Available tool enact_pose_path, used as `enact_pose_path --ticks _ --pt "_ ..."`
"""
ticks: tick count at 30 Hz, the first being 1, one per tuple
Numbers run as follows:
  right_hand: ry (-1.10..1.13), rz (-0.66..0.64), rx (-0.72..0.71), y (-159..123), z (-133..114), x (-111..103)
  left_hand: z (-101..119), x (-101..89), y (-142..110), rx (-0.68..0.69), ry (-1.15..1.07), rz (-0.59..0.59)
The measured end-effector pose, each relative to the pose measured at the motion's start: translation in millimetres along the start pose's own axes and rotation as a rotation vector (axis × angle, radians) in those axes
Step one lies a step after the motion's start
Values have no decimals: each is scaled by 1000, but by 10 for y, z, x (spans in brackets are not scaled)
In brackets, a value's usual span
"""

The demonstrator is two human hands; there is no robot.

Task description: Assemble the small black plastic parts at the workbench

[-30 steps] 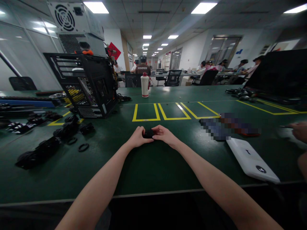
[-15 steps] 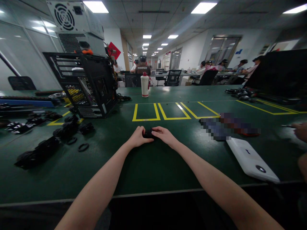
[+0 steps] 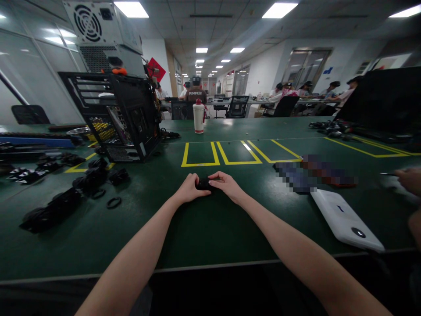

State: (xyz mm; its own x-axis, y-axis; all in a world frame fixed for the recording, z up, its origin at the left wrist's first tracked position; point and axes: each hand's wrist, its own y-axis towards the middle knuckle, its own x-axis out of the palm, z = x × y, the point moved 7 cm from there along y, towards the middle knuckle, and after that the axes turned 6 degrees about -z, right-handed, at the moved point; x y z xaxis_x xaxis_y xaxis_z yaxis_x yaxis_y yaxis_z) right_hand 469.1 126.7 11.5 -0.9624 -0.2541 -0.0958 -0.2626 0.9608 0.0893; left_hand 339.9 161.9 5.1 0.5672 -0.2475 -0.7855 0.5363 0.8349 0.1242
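A small black object is held low over the table in front of me; its kind is too dark and too covered to make out. My left hand grips its left end, thumb on the near side and fingers behind. At its right end, the bent fingertips and thumb of my right hand pinch it. To the left lie several black cable-like bundles in a row. Two thin black rings lie beside them, the nearer ring closer to me.
An open black computer case stands left on the green table, boxy power supplies above it. A white bottle stands beyond yellow tape outlines. A white power bank lies right; another person's hand holds a thin object.
My right fingertips shift slightly on the black object, lifting and then bending back against its right end. My left hand stays put. The other person's hand at the right edge moves a little.
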Motion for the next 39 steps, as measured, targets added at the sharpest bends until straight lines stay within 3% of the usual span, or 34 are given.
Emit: enact_pose_path --ticks 6,11,16,20,26,32,36,39 --pt "64 -23 -55 10 -11 38 36 -16 -18 -16 18 2" --pt "35 -45 52 1 71 48 39 -7 -17 -24 7 -3" --pt "-73 -59 -9 -3 45 45 41 -7 -9 -10 34 18" --pt "-101 21 -23 5 24 -5 32 -1 -11 -16 19 9" --pt "7 -14 -38 31 38 17 20 2 -3 -39 24 18" --pt "-23 -41 60 2 84 40 18 4 -5 -59 21 26" --pt "-49 -88 2 -11 40 50 13 -8 -12 -69 17 21" --pt "-41 -45 -9 -7 23 23 14 -10 -16 -60 7 10"
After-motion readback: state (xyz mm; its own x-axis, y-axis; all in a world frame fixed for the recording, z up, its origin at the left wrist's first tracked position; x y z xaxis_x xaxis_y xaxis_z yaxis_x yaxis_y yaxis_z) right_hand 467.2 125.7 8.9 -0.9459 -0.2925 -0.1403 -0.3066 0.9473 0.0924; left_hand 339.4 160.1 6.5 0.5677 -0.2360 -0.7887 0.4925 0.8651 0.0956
